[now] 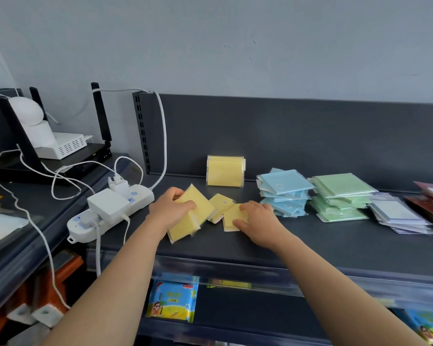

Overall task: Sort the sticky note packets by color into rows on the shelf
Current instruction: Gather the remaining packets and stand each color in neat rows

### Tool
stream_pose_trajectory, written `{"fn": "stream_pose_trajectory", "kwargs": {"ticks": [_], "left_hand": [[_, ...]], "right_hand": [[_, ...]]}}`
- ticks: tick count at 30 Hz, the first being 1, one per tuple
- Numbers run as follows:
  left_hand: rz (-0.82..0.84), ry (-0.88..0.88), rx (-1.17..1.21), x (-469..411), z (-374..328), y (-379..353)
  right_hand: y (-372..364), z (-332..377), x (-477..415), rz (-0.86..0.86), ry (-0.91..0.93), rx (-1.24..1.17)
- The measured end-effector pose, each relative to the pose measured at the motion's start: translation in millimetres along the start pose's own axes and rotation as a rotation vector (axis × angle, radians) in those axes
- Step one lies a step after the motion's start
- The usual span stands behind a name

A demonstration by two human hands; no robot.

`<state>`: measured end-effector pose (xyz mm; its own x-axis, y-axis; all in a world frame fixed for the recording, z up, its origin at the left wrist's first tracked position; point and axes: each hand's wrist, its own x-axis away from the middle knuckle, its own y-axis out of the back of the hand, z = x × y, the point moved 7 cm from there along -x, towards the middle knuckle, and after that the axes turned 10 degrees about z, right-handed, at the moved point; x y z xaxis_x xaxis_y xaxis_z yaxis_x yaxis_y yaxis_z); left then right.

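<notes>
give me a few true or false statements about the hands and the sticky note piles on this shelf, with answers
1. The left hand grips a bundle of yellow packets. True.
2. The right hand rests on a blue packet. False: it presses a yellow packet.
3. The blue stack sits left of the green stack. True.
4. The power strip lies right of the green stack. False: it lies left of the yellow packets.
5. A yellow pack stands against the shelf's back panel. True.

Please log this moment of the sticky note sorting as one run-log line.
left hand: gripping yellow packet stack | right hand: on loose yellow packet | blue pile, green pile: grouped on shelf
</notes>
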<state>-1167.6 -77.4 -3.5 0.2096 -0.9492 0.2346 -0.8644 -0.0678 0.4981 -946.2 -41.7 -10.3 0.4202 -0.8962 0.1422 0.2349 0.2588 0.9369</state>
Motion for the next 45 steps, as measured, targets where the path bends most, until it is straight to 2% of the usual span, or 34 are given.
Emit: {"fn": "stream_pose_trajectory", "kwargs": {"ticks": [4,6,13,17,23,26,29,39,42,45], "left_hand": [[-0.045,0.009,-0.130,-2,-1,-4],[-0.106,-0.020,-0.221,-1,-6,-2],[-0.220,-0.158,-0.123,3,-27,9],[-0.238,-0.227,-0.111,4,-37,11],[-0.233,-0.372,0.051,-1,-50,17],[-0.174,-0.451,0.132,4,-61,11],[-0.155,-0.505,0.114,10,-71,5],[-0.225,-0.430,0.220,12,-57,-15],[-0.182,-0.393,0.317,12,-55,-31],[-0.066,-0.370,0.447,15,-55,-49]], "right_hand": [[-13,-4,2,0.072,0.006,0.204],[-14,-5,6,0.068,0.019,0.229],[-10,-12,23,0.122,0.021,-0.051],[-3,-8,29,0.087,0.064,-0.146],[6,-17,39,0.042,-0.075,-0.114],[7,-21,46,0.034,-0.077,-0.178],[10,-28,50,-0.010,-0.075,-0.253],[45,-67,70,-0.205,-0.098,-0.567],[55,-68,73,-0.289,-0.051,-0.643],[56,-52,67,-0.310,0.028,-0.799]]}}
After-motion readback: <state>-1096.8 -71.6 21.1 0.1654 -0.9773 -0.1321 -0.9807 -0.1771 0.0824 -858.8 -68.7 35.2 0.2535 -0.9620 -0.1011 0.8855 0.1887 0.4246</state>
